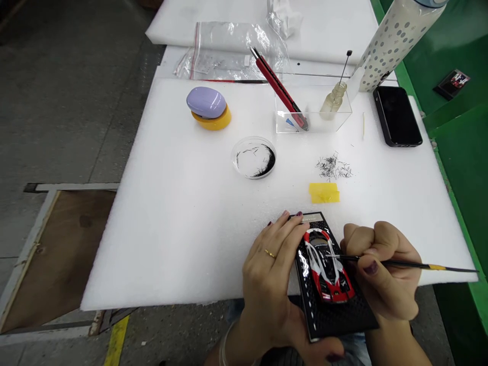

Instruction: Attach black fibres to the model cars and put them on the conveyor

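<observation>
"Your fingers?"
"My right hand [385, 272] pinches a slim, tapered tool [409, 264], its tip over the car [324, 272]; I can't tell whether it touches. My left hand [267, 277] grips the textured black base [354, 320] under the car."
"Which step?"
"Fine detail work, I'd judge, calling for a steady tip."
"Beyond?"
"Glossy curved bodywork, then needle-thin slivers [333, 168] on matte white foam [183, 218]."

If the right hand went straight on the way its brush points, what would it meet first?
Most likely the model car: the brush in the right hand points leftward across its body, the tip over or on the dark middle. Whether it already touches is unclear from this one view.
</observation>
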A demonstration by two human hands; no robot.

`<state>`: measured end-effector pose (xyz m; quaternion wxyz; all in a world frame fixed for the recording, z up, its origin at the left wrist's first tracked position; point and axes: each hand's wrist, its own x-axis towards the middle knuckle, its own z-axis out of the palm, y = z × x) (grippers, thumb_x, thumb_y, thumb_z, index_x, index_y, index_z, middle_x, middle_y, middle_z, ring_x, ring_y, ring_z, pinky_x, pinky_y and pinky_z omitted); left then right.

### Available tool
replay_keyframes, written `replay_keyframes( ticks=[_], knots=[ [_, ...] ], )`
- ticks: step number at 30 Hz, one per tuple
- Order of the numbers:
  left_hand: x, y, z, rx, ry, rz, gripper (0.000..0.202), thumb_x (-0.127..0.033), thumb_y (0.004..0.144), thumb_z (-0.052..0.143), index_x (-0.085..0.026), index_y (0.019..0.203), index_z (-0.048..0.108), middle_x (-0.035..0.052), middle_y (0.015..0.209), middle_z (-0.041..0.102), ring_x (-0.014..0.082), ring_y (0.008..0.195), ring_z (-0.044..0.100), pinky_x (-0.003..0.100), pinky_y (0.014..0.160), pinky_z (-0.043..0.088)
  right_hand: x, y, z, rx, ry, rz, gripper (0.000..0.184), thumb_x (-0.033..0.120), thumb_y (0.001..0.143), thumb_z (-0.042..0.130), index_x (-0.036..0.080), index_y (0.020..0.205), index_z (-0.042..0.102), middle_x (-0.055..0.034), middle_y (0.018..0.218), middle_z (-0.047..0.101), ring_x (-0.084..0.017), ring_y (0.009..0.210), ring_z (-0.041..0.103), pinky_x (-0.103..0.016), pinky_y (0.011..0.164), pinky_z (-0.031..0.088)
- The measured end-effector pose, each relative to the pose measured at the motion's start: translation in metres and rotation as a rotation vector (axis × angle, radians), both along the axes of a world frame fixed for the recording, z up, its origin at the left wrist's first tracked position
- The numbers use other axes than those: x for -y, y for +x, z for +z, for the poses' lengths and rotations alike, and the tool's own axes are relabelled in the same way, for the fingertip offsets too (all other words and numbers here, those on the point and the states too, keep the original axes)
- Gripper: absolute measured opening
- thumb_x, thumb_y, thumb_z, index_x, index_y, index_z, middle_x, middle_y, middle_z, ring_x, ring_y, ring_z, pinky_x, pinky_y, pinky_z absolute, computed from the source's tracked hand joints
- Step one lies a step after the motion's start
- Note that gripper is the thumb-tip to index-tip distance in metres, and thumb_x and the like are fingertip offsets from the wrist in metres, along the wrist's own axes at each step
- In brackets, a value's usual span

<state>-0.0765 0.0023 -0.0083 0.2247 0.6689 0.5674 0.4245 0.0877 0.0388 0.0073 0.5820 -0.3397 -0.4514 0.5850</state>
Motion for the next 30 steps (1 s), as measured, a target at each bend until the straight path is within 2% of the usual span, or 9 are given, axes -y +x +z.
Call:
replay_keyframes(
  ticks=[5, 14, 23, 27, 30],
  knots=[
    [-0.0004, 0.0018, -0.0008, 0.018, 0.014, 0.016, 0.051, -0.049, 0.102, 0.042, -0.020, 0.141, 0.056, 0.0080, 0.145, 0.064, 0.0277, 0.141, 0.054, 0.050, 0.122, 0.042, -0.0016, -0.0019, 0.0014, 0.004, -0.022, -0.002, 0.017, 0.022, 0.092, 0.068, 0.024, 0.081, 0.055, 0.0028, 0.061, 0.046, -0.014, 0.057, 0.041, -0.030, 0.053, 0.032],
    [-0.0012, 0.0002, -0.0003, 0.044, 0.015, 0.002, 0.055, -0.054, 0.102, 0.042, -0.019, 0.142, 0.055, 0.0093, 0.144, 0.064, 0.0274, 0.141, 0.054, 0.049, 0.121, 0.042, -0.0023, -0.0023, 0.0013, -0.053, -0.016, 0.011, 0.016, 0.018, 0.093, 0.068, 0.023, 0.083, 0.056, 0.0021, 0.065, 0.053, -0.013, 0.060, 0.041, -0.030, 0.055, 0.032],
    [-0.0027, 0.0006, 0.0042, 0.037, 0.008, -0.001, 0.060, -0.061, 0.101, 0.039, -0.018, 0.137, 0.058, 0.0118, 0.140, 0.067, 0.0289, 0.138, 0.057, 0.052, 0.119, 0.045, -0.0053, -0.0040, 0.0022, -0.040, -0.011, 0.012, 0.016, 0.017, 0.092, 0.068, 0.023, 0.082, 0.057, 0.0023, 0.063, 0.053, -0.014, 0.058, 0.040, -0.029, 0.054, 0.032],
    [-0.0028, 0.0015, 0.0038, 0.051, 0.014, -0.008, 0.069, -0.070, 0.099, 0.035, -0.018, 0.138, 0.058, 0.0119, 0.141, 0.066, 0.0300, 0.139, 0.056, 0.052, 0.119, 0.045, -0.0041, -0.0035, 0.0030, -0.031, -0.003, 0.014, 0.017, 0.018, 0.092, 0.068, 0.022, 0.081, 0.057, 0.0023, 0.062, 0.052, -0.014, 0.058, 0.039, -0.029, 0.053, 0.032],
    [-0.0024, 0.0018, 0.0027, 0.047, 0.003, -0.005, 0.062, -0.063, 0.100, 0.037, -0.018, 0.138, 0.058, 0.0110, 0.141, 0.066, 0.0289, 0.139, 0.056, 0.051, 0.119, 0.044, -0.0044, -0.0043, 0.0045, -0.032, -0.005, 0.025, 0.016, 0.019, 0.092, 0.068, 0.023, 0.081, 0.057, 0.0023, 0.062, 0.050, -0.014, 0.058, 0.039, -0.029, 0.053, 0.032]
  ],
)
